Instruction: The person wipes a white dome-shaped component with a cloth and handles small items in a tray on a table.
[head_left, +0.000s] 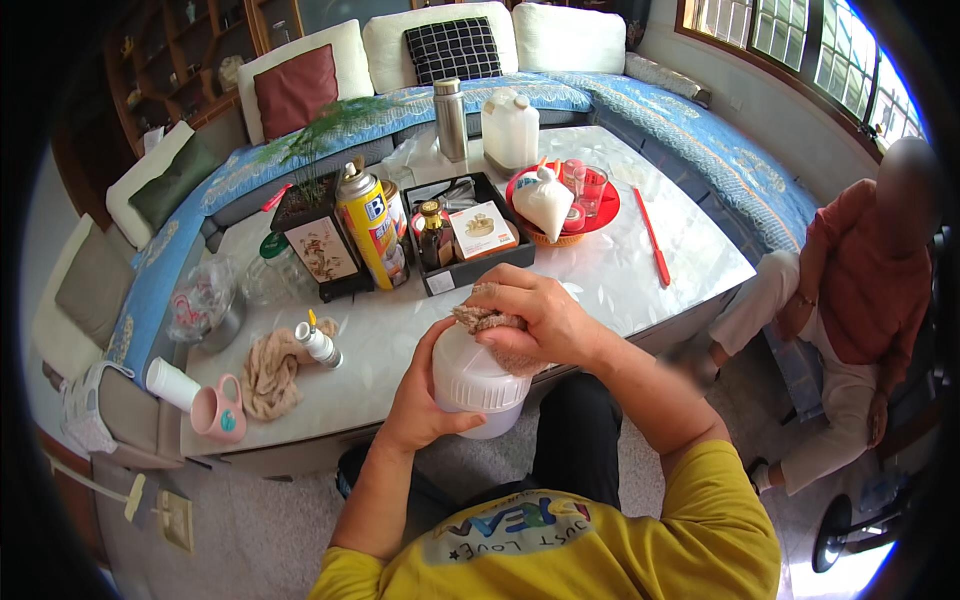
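My left hand (429, 401) grips the side of a translucent white plastic jar (480, 386), thumb near its lower front. The jar has a wide ribbed lid and is held at the table's near edge, above my lap. In my right hand (544, 319) a crumpled beige-brown cloth (487, 319) is pressed against the top of the lid. Part of the cloth hangs below my palm at the lid's right side. To the left, a second beige cloth (271, 375) lies on the table beside a small white bottle with a yellow tip (321, 346).
On the marble-look table (375, 420) stand a pink mug (219, 412), a spray can (373, 229), a black tray (480, 266), a red plate (606, 202) and a white jug (510, 131). A red stick-like tool (652, 240) lies right. Another person (862, 262) sits at the right.
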